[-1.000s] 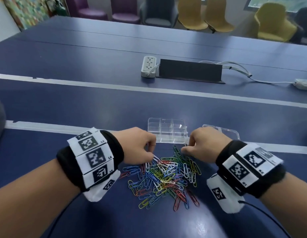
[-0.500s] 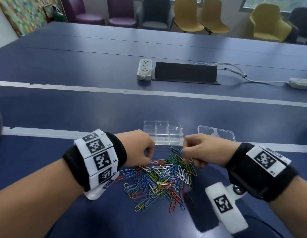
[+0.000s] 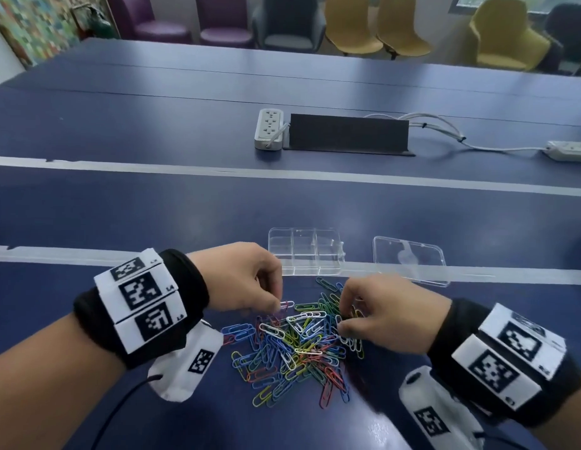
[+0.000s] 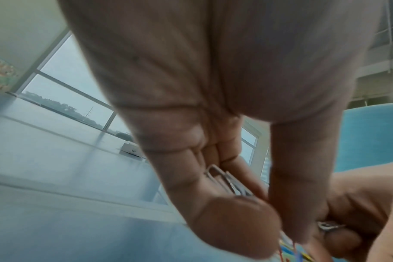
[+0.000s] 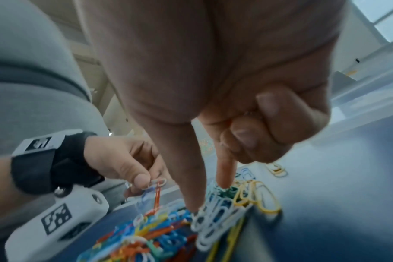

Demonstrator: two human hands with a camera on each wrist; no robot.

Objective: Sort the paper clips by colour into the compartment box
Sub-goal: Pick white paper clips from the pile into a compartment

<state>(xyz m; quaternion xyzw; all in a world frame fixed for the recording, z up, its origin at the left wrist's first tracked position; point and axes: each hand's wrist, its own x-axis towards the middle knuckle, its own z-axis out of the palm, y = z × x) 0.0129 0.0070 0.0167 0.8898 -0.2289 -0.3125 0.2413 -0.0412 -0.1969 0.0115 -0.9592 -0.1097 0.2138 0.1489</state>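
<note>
A heap of paper clips (image 3: 292, 349) in several colours lies on the blue table in front of me. Just behind it stands the clear compartment box (image 3: 304, 254), and I see no clips in it. My left hand (image 3: 280, 304) pinches a few white clips (image 5: 155, 183) at the heap's upper left, with a red clip dangling from them. My right hand (image 3: 342, 311) is on the heap's right side. Its thumb and forefinger (image 5: 223, 177) point down onto white clips (image 5: 211, 219), and its curled fingers hold some white clips (image 4: 328, 226).
The box's clear lid (image 3: 409, 264) lies flat to its right. Farther back are a white power strip (image 3: 269, 128), a black cable flap (image 3: 347, 133) and cables. Chairs line the far side of the table.
My right hand, raised as a fist half a second ago, has dropped back onto the right of the heap with thumb and forefinger extended. My left hand stays at the heap's upper left.
</note>
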